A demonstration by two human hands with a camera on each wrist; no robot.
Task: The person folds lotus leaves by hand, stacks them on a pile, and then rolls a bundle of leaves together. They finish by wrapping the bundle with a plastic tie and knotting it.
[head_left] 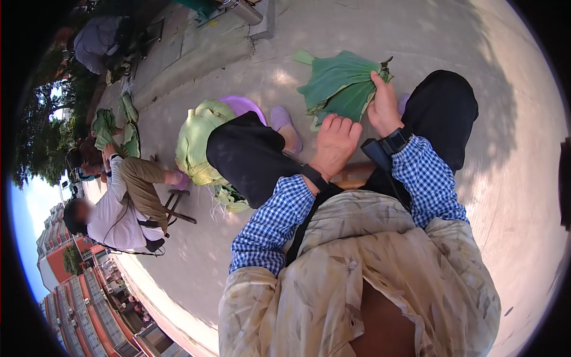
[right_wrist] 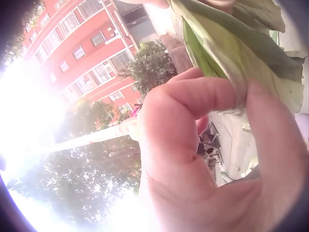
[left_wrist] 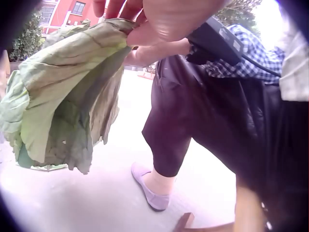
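A large green leaf bunch [head_left: 342,83], broad and cabbage-like, hangs in front of my knees. My right hand [head_left: 385,107] grips it near the dark stem end, thumb lying on top. At its lower edge is my left hand [head_left: 338,143], fingers curled. In the left wrist view, the left hand [left_wrist: 176,17] pinches the drooping leaf [left_wrist: 72,82] along its upper fold; the other hand shows behind. From the right wrist, index finger and thumb of the right hand [right_wrist: 178,140] pinch the pale edge of the leaf [right_wrist: 231,48].
Beside my left knee lies a heap of pale green leaves [head_left: 199,140], with a purple basin [head_left: 247,107] behind it. A person [head_left: 116,202] sits on a low stool at left, holding leaves [head_left: 106,128]. Another person [head_left: 98,41] is farther back. A metal flask [head_left: 244,11] stands near the kerb.
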